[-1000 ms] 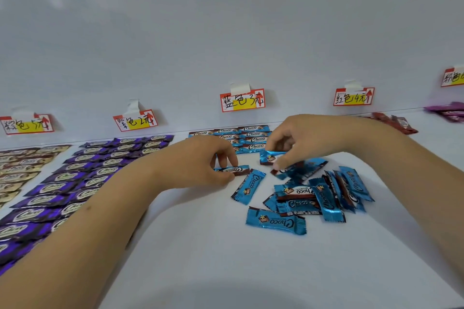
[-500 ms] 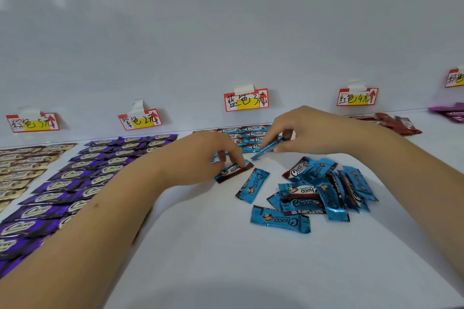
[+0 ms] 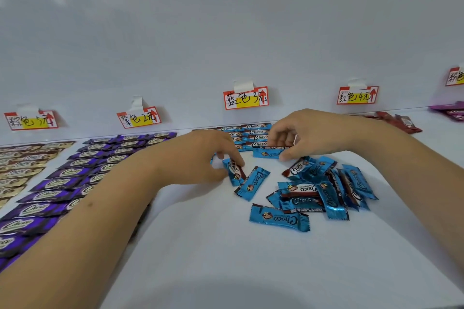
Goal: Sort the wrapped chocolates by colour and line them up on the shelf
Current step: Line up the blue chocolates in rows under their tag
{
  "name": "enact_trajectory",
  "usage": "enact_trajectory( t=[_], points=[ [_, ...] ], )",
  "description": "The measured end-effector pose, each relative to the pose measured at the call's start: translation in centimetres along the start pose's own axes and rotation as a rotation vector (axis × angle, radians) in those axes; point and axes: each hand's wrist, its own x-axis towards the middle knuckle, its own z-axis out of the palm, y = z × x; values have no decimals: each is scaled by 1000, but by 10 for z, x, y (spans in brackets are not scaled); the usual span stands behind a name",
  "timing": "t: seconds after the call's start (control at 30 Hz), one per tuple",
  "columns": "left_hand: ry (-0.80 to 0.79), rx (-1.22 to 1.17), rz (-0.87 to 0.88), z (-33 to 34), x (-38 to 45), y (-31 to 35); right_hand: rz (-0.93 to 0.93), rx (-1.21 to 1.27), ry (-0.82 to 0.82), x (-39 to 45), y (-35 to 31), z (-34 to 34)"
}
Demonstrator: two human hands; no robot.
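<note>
Blue row is in hand: your right hand (image 3: 311, 135) pinches a blue chocolate (image 3: 268, 153) at twelve o'clock; your left hand (image 3: 200, 158) pinches another chocolate (image 3: 234, 172). Next, butt both squarely against the blue row (image 3: 251, 134).

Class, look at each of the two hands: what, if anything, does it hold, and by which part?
Each pinches a blue chocolate: left hand the near one at its top end, right hand another at its right end.

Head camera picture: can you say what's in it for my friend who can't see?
Two hands sort blue wrapped chocolates on a white shelf: the right hand pinches one blue chocolate by the lined-up blue row, and the left hand holds another. A loose blue pile waits nearby; purple rows lie left.
</note>
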Motion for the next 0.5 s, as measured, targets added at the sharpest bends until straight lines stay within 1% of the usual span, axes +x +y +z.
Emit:
enact_trajectory(
  t=[0.1,0.27,0.5],
  points=[
    [39,-1,-29,3,2,-2,-27,7,43,0,1,-1],
    [106,28,-77,6,5,-7,-21,34,-46,-3,-4,-1],
    [142,62,-136,7,5,-5,11,41,-55,-2,-4,2]
  ],
)
